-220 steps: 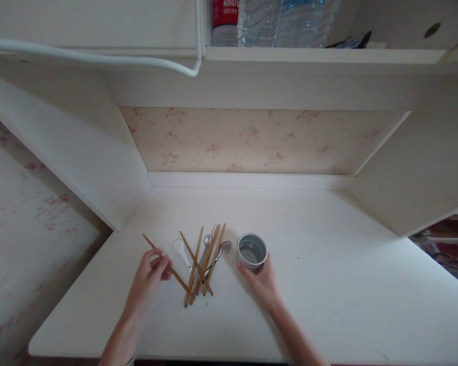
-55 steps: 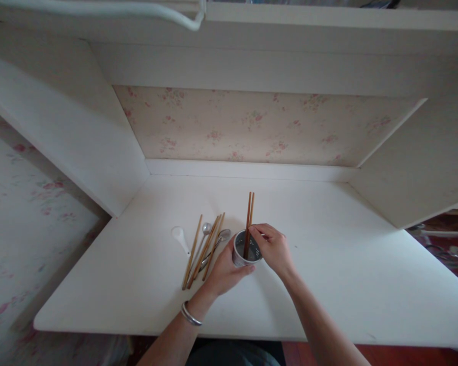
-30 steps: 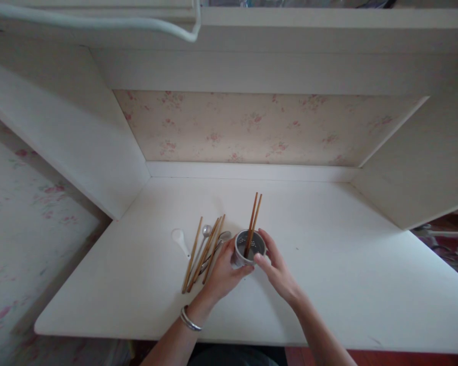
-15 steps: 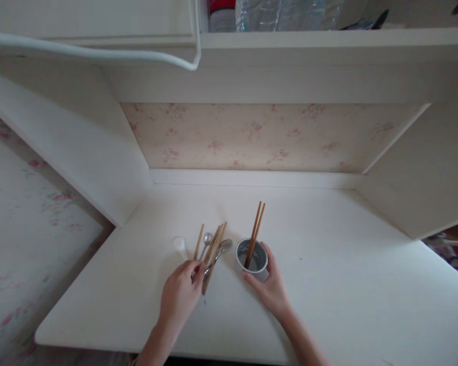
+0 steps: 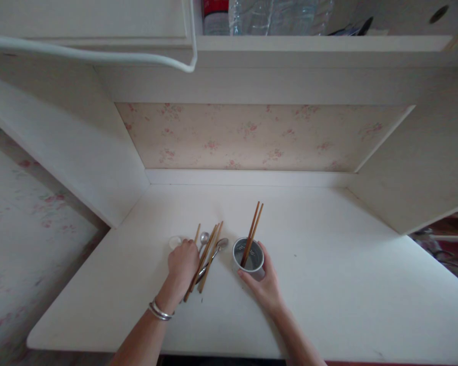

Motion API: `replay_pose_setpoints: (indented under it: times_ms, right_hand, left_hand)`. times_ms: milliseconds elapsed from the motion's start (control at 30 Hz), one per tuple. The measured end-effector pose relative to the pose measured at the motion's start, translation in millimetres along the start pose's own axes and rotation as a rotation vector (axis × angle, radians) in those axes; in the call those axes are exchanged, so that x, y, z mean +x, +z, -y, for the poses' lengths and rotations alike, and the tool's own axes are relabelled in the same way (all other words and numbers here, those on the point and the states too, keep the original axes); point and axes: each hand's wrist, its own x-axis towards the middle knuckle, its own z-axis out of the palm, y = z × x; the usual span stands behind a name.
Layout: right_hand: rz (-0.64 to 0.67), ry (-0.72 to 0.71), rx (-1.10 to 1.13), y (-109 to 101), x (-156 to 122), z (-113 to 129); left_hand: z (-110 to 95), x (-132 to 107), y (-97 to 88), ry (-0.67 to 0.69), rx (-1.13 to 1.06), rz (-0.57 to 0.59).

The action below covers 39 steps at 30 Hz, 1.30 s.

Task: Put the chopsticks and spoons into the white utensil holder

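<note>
My right hand is wrapped round a grey metal cup with holes in its bottom. Two brown chopsticks stand in the cup, leaning to the right. My left hand, fingers curled down, is over the left side of a loose group of cutlery; whatever its fingertips touch is hidden. Beyond it shows the round bowl of a white spoon, its handle covered by the hand. Several chopsticks lie to the right of this hand, with a small metal spoon and a larger metal spoon among them.
The cutlery lies on a white desk top with side panels and a floral back wall. Overhead, a shelf holds clear plastic bottles. A white cable hangs at the upper left.
My left hand has moved left and away from the metal spoons and chopsticks, towards the white spoon. My right hand still holds the cup. The view has shifted slightly.
</note>
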Motion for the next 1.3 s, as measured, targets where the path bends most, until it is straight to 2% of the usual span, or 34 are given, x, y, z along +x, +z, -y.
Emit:
replay_pose_setpoints:
  times_ms: [200,367,467,567,733,867,967,1133,1300]
  right_hand:
    - [0.013,-0.010,0.026,1.0,1.0,1.8]
    - [0.007,-0.017,0.040,0.9,-0.2,-0.4]
    - [0.009,-0.029,0.013,-0.1,0.0,1.4]
    - [0.014,-0.060,-0.017,-1.2,1.7,9.1]
    - [0.009,-0.103,-0.037,-1.9,5.2,24.1]
    - [0.057,-0.102,-0.012,-3.1,6.6,29.2]
    - [0.081,-0.105,0.019,-3.7,6.6,29.7]
    - [0.082,-0.081,0.045,-2.3,4.3,26.8]
    - [0.077,-0.089,0.048,-0.8,2.8,23.4]
  left_hand:
    - [5.0,10.1,-0.8,-0.024,-0.117,0.106]
    - [19.7,16.7,-11.8,-0.012,-0.215,0.137]
    - [27.5,13.0,-24.6,0.010,-0.400,0.078]
    - [27.9,3.4,-41.3,0.061,-0.746,-0.022]
    - [7.9,-12.2,-73.1,0.167,-1.186,-0.014]
    - [-15.7,-13.0,-92.3,0.202,-1.341,-0.032]
    - [-30.7,-5.4,-100.4,0.244,-1.416,-0.122]
    - [-51.0,15.4,-100.0,0.281,-1.459,-0.199]
    - [-68.0,27.1,-76.1,0.339,-1.318,-0.139]
